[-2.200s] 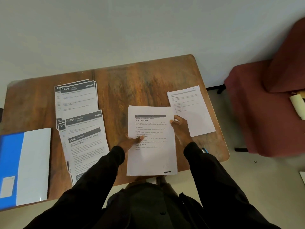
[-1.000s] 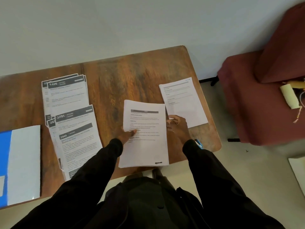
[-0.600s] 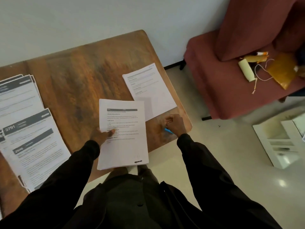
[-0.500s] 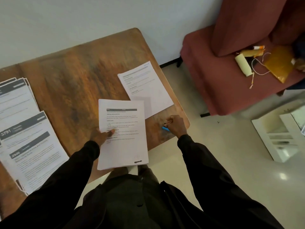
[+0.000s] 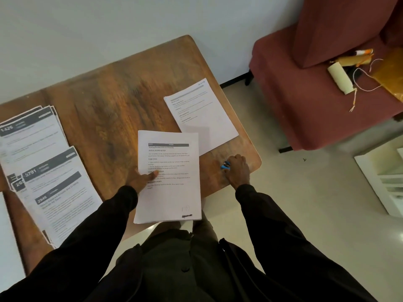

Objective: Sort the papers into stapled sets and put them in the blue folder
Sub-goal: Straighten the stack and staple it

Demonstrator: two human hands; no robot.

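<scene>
A stack of white printed papers (image 5: 172, 192) lies at the wooden table's (image 5: 122, 101) near edge, its bottom hanging over. My left hand (image 5: 141, 179) rests on the stack's left side, thumb laid across the text. My right hand (image 5: 237, 168) is curled round a small blue stapler (image 5: 226, 166) on the table's right corner. Another white set (image 5: 200, 114) lies beyond it, by the right edge. Several sheets with dark headers (image 5: 43, 166) are fanned out at the left. The blue folder is out of view.
A maroon armchair (image 5: 305, 83) stands right of the table, with a paper roll (image 5: 340, 80), string and a yellow bag on its seat. A white shelf unit (image 5: 388, 177) sits on the pale floor at the far right. A white wall runs behind the table.
My right hand left the stack's right edge, went to the table's right corner and closed on the blue stapler. The view swung right, and the blue folder dropped out of sight. My left hand stayed on the stack.
</scene>
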